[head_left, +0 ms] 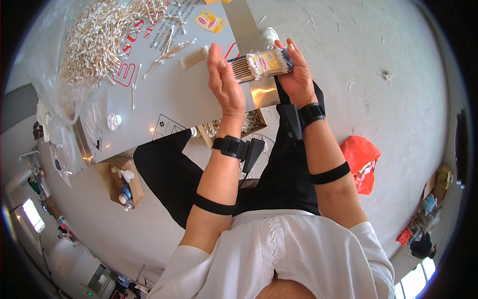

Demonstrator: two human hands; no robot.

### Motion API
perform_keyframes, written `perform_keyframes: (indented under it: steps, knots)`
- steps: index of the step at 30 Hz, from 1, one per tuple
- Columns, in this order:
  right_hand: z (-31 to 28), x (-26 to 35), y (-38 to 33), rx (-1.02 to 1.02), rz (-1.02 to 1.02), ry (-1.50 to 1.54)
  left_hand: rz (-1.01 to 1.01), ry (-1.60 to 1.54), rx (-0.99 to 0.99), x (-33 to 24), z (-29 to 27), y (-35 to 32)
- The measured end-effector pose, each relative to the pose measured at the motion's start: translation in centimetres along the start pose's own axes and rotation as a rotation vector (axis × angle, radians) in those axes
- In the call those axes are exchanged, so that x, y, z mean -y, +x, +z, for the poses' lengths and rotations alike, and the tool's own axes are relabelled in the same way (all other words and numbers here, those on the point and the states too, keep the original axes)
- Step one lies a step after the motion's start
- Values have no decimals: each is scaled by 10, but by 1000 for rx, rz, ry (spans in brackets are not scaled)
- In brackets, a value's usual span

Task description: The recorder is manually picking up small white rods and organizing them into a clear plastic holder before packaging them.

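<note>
A pack of cotton swabs with a yellow label lies across my right hand, whose fingers and thumb curl round its right end. From the pack's left side, a row of bare swab sticks reaches toward my left hand. That hand is upright beside the sticks' ends, its fingers stretched out; whether it touches them is hard to tell. On the table just left of it lies a small flat bundle of swabs. A loose yellow label card rests farther back.
A big heap of loose swabs in clear plastic covers the table's left. A white round cap sits near the front edge. Below are an open box of swabs, a carton with bottles and a red bag on the floor.
</note>
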State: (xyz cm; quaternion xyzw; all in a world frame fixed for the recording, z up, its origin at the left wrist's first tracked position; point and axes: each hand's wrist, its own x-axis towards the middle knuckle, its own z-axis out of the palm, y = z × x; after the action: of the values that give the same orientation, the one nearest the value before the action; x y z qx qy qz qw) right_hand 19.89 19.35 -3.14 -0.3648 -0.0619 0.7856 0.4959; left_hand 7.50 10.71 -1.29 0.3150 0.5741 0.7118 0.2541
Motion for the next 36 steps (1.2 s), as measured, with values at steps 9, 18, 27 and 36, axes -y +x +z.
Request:
perform_keyframes:
  steps: [9,18,27,36]
  knots:
    - [6,-7,4,49,67,-13,-24,-60,46,-3,1,1]
    - [0,-3,7,72,90,-103,180,617,153,-7,-15,1]
    - [0,-2,8,68,86,-120,167,724,214,-15,-18,-7]
    - [0,-3,4,52,74,-94,245,664,228,-15,-17,2]
